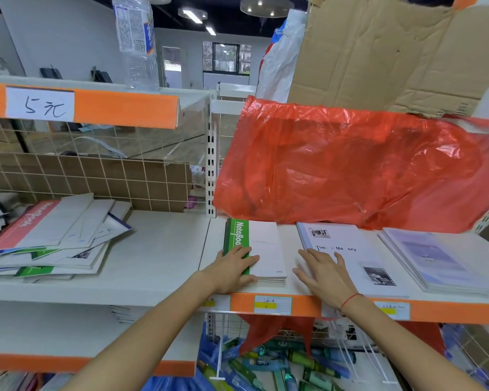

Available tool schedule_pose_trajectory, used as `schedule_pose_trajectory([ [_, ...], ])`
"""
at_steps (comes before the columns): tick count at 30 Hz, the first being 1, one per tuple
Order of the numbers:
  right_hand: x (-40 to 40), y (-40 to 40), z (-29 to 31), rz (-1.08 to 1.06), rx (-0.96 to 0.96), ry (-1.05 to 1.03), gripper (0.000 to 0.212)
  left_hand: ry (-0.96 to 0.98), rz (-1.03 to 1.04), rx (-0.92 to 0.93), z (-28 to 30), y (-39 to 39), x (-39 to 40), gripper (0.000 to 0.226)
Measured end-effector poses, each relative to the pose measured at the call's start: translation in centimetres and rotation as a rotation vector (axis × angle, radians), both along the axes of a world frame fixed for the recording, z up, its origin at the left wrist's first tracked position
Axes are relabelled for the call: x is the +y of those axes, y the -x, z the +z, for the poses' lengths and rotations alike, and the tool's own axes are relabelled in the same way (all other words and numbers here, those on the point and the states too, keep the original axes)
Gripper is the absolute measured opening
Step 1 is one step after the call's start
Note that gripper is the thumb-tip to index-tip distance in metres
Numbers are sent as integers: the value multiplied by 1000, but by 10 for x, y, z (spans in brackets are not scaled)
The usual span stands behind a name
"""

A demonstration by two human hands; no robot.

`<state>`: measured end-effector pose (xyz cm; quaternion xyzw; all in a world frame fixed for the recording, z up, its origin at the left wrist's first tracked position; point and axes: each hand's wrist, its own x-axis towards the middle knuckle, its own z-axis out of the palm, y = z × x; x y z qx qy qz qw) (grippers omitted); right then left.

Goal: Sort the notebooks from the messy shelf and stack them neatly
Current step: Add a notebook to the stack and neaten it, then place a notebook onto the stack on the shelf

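Observation:
A neat stack of green-spined notebooks (261, 244) lies on the right shelf (291, 283). My left hand (232, 268) rests flat on its near left corner, fingers straight across the green spine. My right hand (325, 273) lies open on the shelf, its fingers over the left edge of a stack of white "Time Memory" notebooks (347, 249). A third stack, with pale purple covers (435, 258), sits further right. On the left shelf (164, 249) a messy heap of notebooks (51, 235) lies fanned out, a red-spined one on top.
A red plastic bag (350, 167) hangs over the back of the right shelf, with cardboard (378, 52) above it. A clear water bottle (137, 43) stands on the upper left shelf. Wire mesh backs the shelves. Bottles fill the bin (280, 359) below.

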<state>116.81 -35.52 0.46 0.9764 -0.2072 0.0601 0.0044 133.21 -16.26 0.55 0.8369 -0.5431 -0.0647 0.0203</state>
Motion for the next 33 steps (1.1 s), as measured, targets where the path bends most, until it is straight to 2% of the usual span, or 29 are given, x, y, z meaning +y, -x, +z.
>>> schedule_pose_trajectory([
  [5,13,-17,11,79,-13,10,105,161,123,-48,5,-3,18,63],
  [10,59,-66,23,236,-95,-10,90,425,347,-160,15,-20,87,47],
  [15,148,-118,28,376,-232,-49,61,549,539,-318,21,-37,189,38],
  [17,190,-135,28,415,-268,-74,51,527,615,-374,21,-43,234,33],
  [19,230,-152,29,447,-274,-92,50,514,677,-398,24,-47,277,30],
  [26,353,-204,32,497,-332,-73,43,452,783,-398,25,-85,418,41],
  [28,378,-217,31,509,-361,-86,43,445,782,-368,23,-94,446,43],
  [31,408,-229,32,510,-331,-83,44,426,796,-393,18,-103,474,31],
  [33,421,-237,30,519,-311,-73,47,411,812,-377,17,-112,483,42],
])
